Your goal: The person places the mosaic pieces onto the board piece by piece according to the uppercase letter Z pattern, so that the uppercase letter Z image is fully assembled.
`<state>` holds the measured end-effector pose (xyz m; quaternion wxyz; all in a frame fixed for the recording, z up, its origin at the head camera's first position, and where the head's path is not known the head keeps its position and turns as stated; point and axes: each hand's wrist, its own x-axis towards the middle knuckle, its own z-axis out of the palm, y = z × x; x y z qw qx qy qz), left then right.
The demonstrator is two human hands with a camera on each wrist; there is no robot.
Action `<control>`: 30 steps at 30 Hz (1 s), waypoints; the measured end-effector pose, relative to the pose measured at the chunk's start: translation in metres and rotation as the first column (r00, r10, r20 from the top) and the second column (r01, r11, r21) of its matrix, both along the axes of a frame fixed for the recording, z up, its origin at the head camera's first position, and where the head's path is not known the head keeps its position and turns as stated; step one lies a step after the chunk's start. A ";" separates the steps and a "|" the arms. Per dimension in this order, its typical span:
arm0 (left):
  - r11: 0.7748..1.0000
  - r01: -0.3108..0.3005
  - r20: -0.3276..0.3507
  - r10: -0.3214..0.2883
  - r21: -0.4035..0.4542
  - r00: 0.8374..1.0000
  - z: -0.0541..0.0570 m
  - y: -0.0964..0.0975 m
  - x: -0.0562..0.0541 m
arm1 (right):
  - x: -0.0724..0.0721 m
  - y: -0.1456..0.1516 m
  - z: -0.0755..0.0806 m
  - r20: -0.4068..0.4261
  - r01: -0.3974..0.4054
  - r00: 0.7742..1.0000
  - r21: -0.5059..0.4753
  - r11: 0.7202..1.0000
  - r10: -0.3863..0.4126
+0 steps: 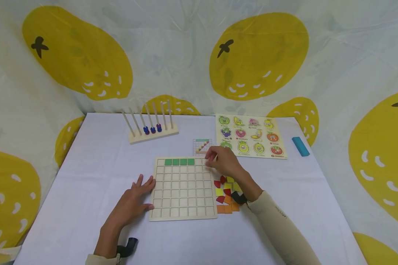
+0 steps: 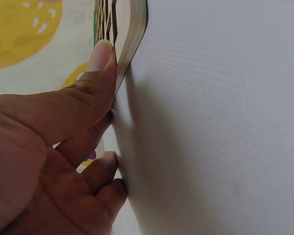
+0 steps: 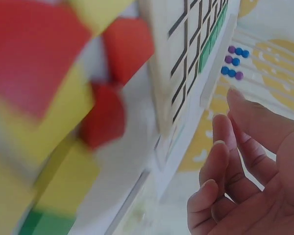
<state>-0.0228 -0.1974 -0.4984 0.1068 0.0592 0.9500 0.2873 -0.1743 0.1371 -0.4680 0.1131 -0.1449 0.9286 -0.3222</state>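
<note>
A square wooden grid board (image 1: 183, 219) lies on the table, with several green square tiles (image 1: 180, 162) set side by side in its top row. My left hand (image 1: 131, 202) rests at the board's left side, fingers spread, thumb at the edge; the left wrist view shows the thumb (image 2: 101, 56) against the rim. My right hand (image 1: 223, 161) hovers over the board's top right corner, fingers loosely bent. In the right wrist view nothing shows between its thumb and fingers (image 3: 223, 129). Red, yellow and orange tiles (image 1: 227, 186) lie loose right of the board, partly behind the right wrist.
A small printed pattern card (image 1: 201, 145) lies behind the board, partly hidden by it. Further back stand a peg rack (image 1: 154, 135) with blue and purple beads and a fruit picture board (image 1: 252, 138). A blue block (image 1: 300, 146) lies at the right.
</note>
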 end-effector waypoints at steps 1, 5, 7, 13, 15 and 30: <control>1.000 0.000 -0.001 0.000 -0.001 1.000 0.000 0.000 0.000 | 0.002 0.006 0.001 0.000 0.002 1.000 0.006 1.000 -0.002; 1.000 -0.002 -0.007 0.002 -0.003 1.000 0.000 -0.001 -0.001 | 0.008 0.027 0.004 0.006 0.027 1.000 0.032 0.999 -0.028; 1.000 -0.004 -0.008 0.004 -0.002 1.000 0.000 -0.001 -0.001 | 0.012 0.037 0.004 0.009 0.041 0.999 0.036 0.999 -0.041; 1.000 0.001 -0.004 -0.001 0.004 1.000 0.000 -0.001 0.000 | 0.024 0.068 -0.006 0.047 0.096 0.994 0.060 0.994 -0.099; 1.000 0.002 -0.002 -0.002 0.005 1.000 0.000 0.000 -0.001 | 0.028 0.078 -0.008 0.067 0.110 0.991 0.083 0.990 -0.116; 1.000 -0.001 -0.007 0.001 0.015 1.000 -0.001 -0.001 -0.001 | 0.032 0.099 -0.020 0.057 0.134 0.988 0.142 0.981 -0.143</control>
